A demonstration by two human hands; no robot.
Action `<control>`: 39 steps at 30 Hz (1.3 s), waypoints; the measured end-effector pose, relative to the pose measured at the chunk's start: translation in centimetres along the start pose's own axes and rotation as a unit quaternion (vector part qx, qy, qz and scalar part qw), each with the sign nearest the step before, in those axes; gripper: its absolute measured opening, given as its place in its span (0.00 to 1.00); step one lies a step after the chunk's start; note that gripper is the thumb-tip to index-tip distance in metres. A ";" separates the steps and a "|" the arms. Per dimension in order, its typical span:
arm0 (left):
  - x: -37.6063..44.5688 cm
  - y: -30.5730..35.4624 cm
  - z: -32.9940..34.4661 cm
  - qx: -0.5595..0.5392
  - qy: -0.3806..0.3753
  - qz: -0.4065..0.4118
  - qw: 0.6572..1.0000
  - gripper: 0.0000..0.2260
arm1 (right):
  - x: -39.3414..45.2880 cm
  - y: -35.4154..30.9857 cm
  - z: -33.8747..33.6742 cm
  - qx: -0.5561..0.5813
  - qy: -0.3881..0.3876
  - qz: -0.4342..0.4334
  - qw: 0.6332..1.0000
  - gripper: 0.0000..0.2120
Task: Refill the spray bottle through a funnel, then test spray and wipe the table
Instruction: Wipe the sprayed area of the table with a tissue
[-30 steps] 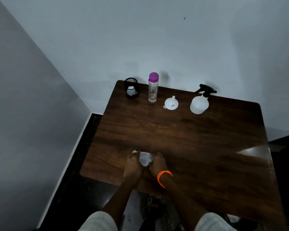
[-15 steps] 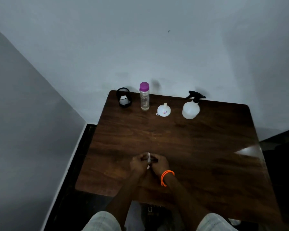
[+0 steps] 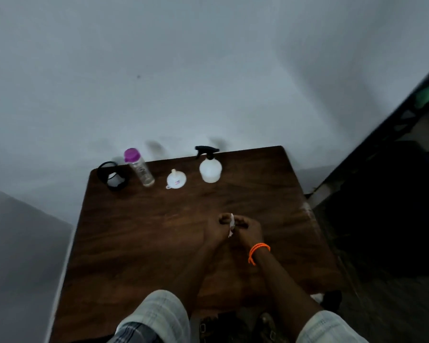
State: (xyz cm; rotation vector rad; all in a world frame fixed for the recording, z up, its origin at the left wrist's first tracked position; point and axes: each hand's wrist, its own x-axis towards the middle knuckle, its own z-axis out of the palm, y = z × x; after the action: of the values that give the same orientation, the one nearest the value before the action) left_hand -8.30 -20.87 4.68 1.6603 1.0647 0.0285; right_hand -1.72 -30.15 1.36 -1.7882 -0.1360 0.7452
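On the far side of the brown wooden table (image 3: 139, 233) stand a white spray bottle (image 3: 210, 170) with a black trigger head, a small white funnel (image 3: 175, 179) lying mouth down, and a clear water bottle (image 3: 140, 168) with a purple cap. My left hand (image 3: 214, 227) and my right hand (image 3: 248, 230) meet at the table's middle, both closed on a small white tissue (image 3: 231, 224) pressed between them. Only a thin strip of it shows. An orange band circles my right wrist.
A black mesh cup (image 3: 112, 176) stands at the table's far left corner. Grey walls close in behind and to the left. A dark area with furniture lies off the table's right edge. My knees are at the near edge.
The view has swung left and tilted, so the table now sits rotated. The tissue, open and visible a second ago, is now folded small between both hands.
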 end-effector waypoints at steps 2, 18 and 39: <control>-0.1 1.2 2.9 -0.002 -0.021 0.022 1.000 0.09 | -0.1 0.0 -3.9 0.007 0.022 0.005 1.000 0.19; -5.8 9.1 31.3 0.107 -0.306 0.098 0.941 0.17 | -2.3 9.7 -34.1 -0.025 0.249 0.141 0.958 0.10; -7.9 7.4 40.7 0.198 -0.289 0.084 0.933 0.15 | -5.6 12.5 -42.7 -0.091 0.309 0.219 0.921 0.12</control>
State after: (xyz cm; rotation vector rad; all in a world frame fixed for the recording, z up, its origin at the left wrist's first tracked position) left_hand 12.51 -56.97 -1.58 1.9428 0.4910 -0.5652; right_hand 13.82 -72.14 -0.55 -2.1809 0.6538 0.4432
